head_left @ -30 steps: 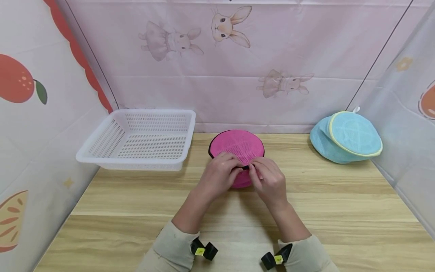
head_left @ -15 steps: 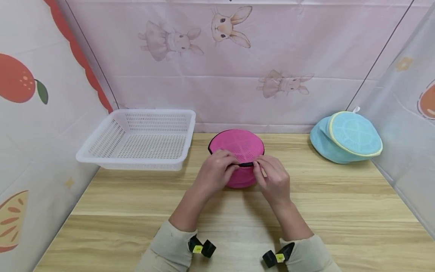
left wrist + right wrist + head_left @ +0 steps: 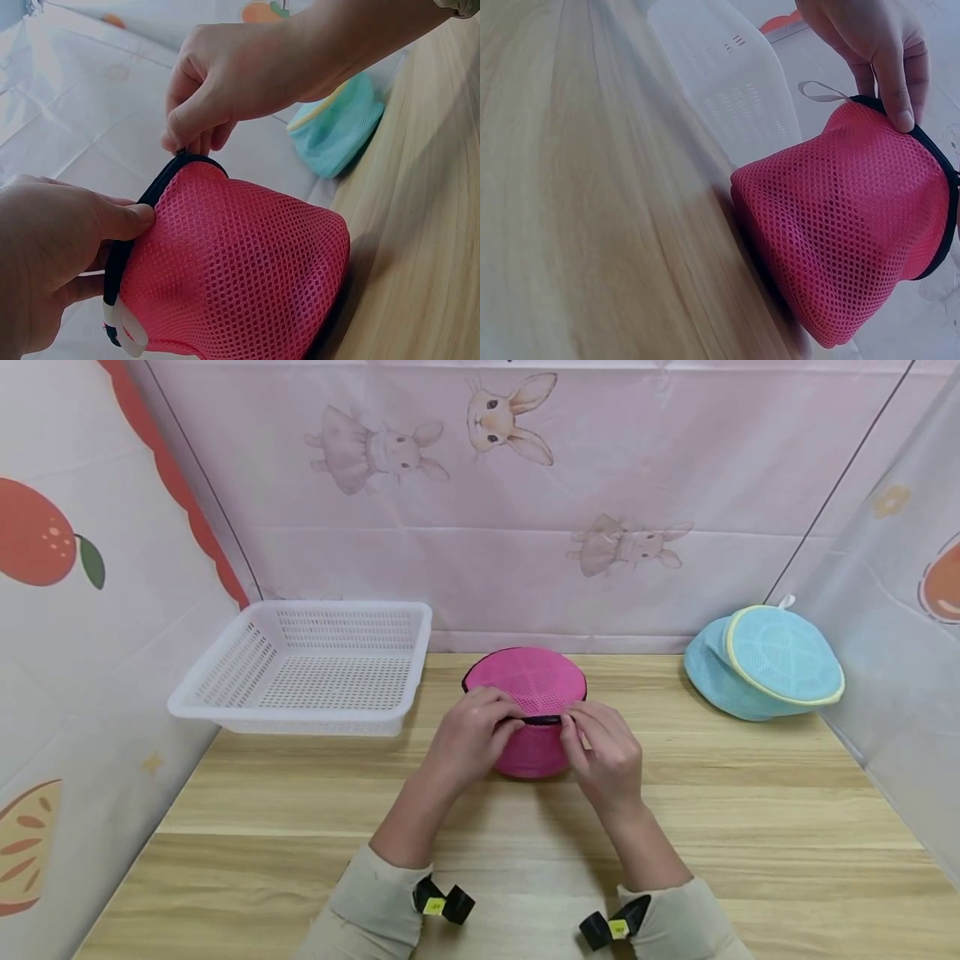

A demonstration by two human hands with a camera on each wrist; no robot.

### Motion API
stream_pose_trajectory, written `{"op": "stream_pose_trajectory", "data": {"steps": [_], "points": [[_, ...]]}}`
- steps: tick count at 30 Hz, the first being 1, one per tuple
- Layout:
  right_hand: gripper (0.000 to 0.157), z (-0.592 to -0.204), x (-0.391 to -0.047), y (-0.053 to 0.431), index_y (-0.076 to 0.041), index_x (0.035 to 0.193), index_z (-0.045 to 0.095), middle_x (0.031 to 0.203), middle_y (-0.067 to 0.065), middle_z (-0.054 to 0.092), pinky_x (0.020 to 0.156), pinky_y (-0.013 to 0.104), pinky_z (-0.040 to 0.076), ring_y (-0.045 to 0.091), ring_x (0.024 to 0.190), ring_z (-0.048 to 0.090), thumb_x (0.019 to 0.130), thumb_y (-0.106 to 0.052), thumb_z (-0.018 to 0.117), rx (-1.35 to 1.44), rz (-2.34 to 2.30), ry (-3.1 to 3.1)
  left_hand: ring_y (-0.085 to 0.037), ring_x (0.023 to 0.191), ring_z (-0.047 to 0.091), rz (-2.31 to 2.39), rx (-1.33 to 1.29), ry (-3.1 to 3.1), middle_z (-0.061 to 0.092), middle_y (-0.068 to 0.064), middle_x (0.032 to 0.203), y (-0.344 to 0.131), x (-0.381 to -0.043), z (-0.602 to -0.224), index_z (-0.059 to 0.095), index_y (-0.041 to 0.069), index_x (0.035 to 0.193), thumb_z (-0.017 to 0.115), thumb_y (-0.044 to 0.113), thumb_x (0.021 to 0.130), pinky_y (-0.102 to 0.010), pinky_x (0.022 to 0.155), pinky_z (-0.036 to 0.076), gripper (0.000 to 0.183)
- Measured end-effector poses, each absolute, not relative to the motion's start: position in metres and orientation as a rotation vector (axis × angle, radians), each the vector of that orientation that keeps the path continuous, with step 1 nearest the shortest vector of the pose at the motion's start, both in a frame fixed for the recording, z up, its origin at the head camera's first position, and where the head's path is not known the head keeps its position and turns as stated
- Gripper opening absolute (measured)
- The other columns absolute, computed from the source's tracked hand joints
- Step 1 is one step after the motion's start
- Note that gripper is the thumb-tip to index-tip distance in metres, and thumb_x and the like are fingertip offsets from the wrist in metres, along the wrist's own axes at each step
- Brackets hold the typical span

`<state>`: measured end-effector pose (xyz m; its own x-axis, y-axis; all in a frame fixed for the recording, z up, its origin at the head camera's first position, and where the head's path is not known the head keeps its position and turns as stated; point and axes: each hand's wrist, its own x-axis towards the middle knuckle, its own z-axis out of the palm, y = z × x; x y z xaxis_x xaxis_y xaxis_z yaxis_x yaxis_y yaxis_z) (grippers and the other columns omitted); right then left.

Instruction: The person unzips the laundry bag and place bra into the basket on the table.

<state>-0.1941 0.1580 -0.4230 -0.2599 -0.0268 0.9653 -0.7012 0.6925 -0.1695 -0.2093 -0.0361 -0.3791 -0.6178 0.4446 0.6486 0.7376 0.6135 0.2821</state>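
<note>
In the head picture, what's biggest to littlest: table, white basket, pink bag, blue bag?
1. Table
2. White basket
3. Blue bag and pink bag: too close to rank; the pink one is partly hidden.

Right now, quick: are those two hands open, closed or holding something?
Left hand: closed, pinching the black edging of the pink mesh bag.
Right hand: closed, pinching at the same edging, farther right.

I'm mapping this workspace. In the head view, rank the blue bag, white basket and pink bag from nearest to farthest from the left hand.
1. Pink bag: pinched by the left hand, on its right side.
2. White basket: to that hand's left, apart from it.
3. Blue bag: far right, past the right hand.
</note>
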Motion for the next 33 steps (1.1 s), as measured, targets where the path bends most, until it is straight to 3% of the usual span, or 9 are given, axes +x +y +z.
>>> {"op": "stream_pose_trajectory", "data": {"steps": [10, 21, 33], "points": [[0.015, -0.426, -0.194, 0.156, 0.004, 0.086, 0.075, 0.089, 0.015, 0.073, 0.085, 0.037, 0.057, 0.03, 0.085, 0.07, 0.088, -0.007, 0.064, 0.599, 0.721, -1.755, -0.014, 0.09, 0.061, -0.684, -0.9, -2.345, 0.068, 0.002, 0.09, -0.036, -0.207, -0.379, 0.077, 0.012, 0.092, 0.078, 0.011, 0.084, -0.025, 0.082, 0.054, 0.008], [0.015, -0.424, -0.191, 0.149, 0.003, 0.087, 0.075, 0.088, 0.013, 0.073, 0.081, 0.037, 0.057, 0.028, 0.083, 0.068, 0.09, -0.007, 0.065, 0.661, 0.71, -1.763, -0.016, 0.09, 0.061, -0.61, -0.979, -2.297, 0.069, 0.0, 0.092, -0.025, -0.203, -0.383, 0.078, 0.011, 0.098, 0.079, 0.023, 0.084, -0.028, 0.082, 0.053, 0.019], [0.013, -0.426, -0.19, 0.145, 0.004, 0.09, 0.074, 0.091, 0.012, 0.072, 0.081, 0.036, 0.057, 0.028, 0.084, 0.067, 0.089, -0.007, 0.068, 0.708, 0.727, -1.776, -0.016, 0.084, 0.058, -0.583, -0.996, -2.32, 0.065, -0.001, 0.089, -0.018, -0.201, -0.387, 0.077, 0.006, 0.099, 0.074, 0.008, 0.085, -0.026, 0.077, 0.051, 0.014]]}}
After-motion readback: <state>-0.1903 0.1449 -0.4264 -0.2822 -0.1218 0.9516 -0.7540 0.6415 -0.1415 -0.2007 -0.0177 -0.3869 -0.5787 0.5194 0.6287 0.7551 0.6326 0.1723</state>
